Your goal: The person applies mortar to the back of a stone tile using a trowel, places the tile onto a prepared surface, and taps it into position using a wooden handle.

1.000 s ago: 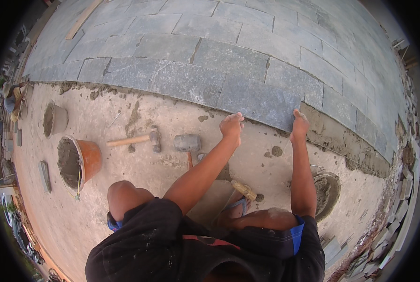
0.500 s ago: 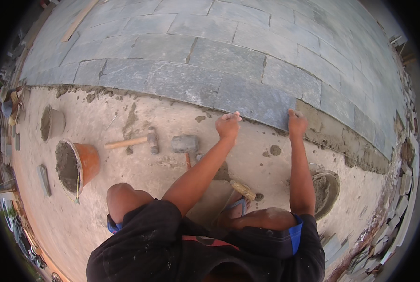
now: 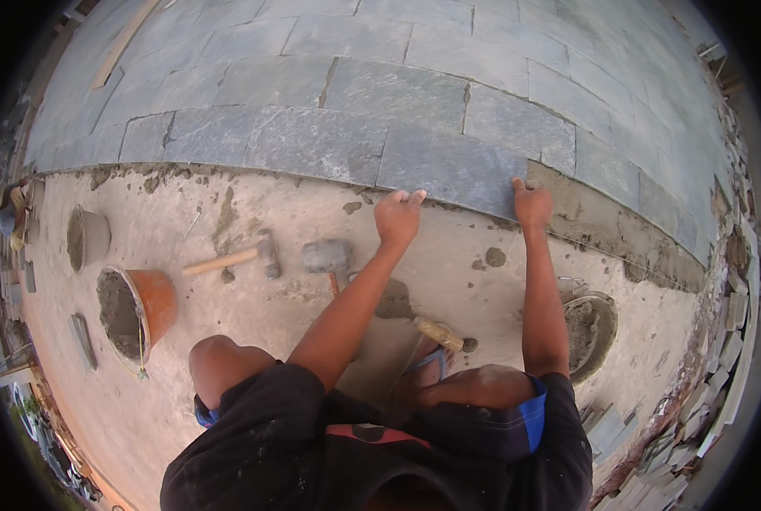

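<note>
A grey-blue rectangular stone tile [image 3: 453, 166] lies at the near edge of the paved surface, beside other tiles of its row. My left hand [image 3: 398, 218] is closed at the tile's near edge, close to its left corner, with thumb and fingertips against the rim. At the near right corner, my right hand [image 3: 533, 206] pinches the tile's side edge. Its fingertips are partly hidden. Right of the tile runs a strip of wet mortar [image 3: 606, 217], and a thin string [image 3: 615, 255] stretches along the strip's near side.
Before me lie a wooden-handled hammer [image 3: 231, 259], a rubber mallet [image 3: 326, 255] and a tool with a pale handle [image 3: 438, 334]. Mortar fills an orange bucket [image 3: 155, 300] at left and a round tub [image 3: 604, 341] at right. Stone pieces [image 3: 711, 387] are piled at far right.
The whole view has shifted slightly, so the tiles sit a little higher and further left. Both hands keep their places on the tile's edges.
</note>
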The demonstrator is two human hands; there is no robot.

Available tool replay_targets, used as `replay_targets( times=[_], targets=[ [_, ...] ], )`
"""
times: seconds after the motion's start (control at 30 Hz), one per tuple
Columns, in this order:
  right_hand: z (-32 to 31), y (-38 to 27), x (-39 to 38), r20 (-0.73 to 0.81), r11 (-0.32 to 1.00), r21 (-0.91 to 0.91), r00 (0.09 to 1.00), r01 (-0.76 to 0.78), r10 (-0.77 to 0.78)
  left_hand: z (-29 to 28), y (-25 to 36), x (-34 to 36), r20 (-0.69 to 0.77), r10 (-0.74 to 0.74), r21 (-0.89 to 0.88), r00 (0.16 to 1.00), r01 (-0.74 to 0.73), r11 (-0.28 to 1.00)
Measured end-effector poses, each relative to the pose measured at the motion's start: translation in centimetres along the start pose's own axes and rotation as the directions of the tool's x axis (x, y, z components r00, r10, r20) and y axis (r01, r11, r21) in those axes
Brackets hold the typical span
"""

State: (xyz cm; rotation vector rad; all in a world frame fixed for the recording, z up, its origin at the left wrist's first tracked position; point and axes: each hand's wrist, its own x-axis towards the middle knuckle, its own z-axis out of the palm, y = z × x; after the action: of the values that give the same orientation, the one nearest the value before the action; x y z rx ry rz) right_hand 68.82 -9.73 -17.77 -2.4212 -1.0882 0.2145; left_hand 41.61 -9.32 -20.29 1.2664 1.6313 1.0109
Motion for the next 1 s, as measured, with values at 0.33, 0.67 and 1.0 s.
replay_targets(
  times=[0.33,0.67,1.0],
  targets=[
    [-1.0,-0.8,-0.1,0.041,0.993,-0.107,0.998,0.051,-0.047,-2.2,-0.1,2.6,-0.08,0.607,0.298,0.791,-0.562,0.772],
    [-0.4,1.2,1.3,0.019,0.993,0.057,0.995,0.101,-0.102,-3.1,0.3,4.4,-0.065,0.562,0.375,0.825,-0.502,0.779],
    [-0.2,1.9,1.7,0.158,0.859,0.494,0.985,-0.135,0.064,-3.0,0.5,4.6,-0.065,0.346,0.23,0.936,-0.323,0.918]
  ],
)
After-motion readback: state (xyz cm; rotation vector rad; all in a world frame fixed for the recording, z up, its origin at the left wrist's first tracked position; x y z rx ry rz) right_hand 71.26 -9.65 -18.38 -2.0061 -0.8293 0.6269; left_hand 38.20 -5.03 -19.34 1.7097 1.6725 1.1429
